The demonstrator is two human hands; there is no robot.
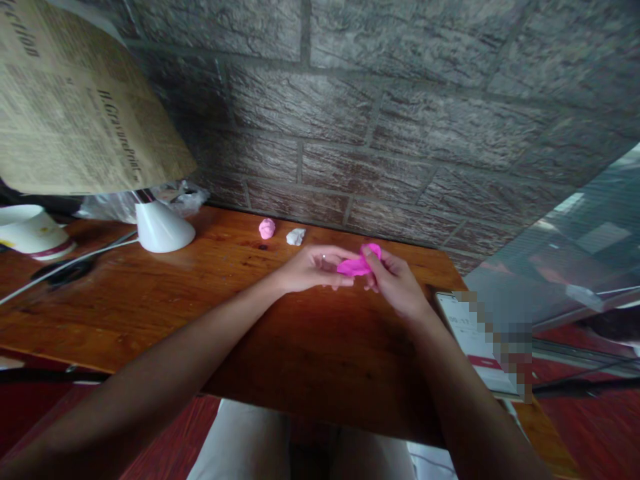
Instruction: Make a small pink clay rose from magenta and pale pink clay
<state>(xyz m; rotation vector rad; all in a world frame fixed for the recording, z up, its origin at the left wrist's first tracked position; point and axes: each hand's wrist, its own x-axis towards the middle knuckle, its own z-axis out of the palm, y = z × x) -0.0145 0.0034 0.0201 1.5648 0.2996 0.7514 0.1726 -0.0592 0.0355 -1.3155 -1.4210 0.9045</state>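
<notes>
A bright pink piece of modelling clay (pixel 356 267) is held between my two hands above the wooden table. My left hand (pixel 316 268), with a ring on one finger, is closed on the clay's left end. On its right end, my right hand (pixel 393 275) pinches it between thumb and fingers. The clay looks soft and flattened, partly covered by my fingers. Beyond my left hand, a light pink lump of clay (pixel 267 229) and a white lump (pixel 296 237) rest on the table near the wall.
A lamp with a newspaper-print shade (pixel 90 113) and white base (pixel 164 228) stands at the left. Near it are a paper cup (pixel 35 230), black scissors (pixel 67 270) and clear plastic (pixel 187 198). A phone (pixel 473 340) lies by my right forearm. A brick wall (pixel 340 127) backs the wooden table (pixel 300 347).
</notes>
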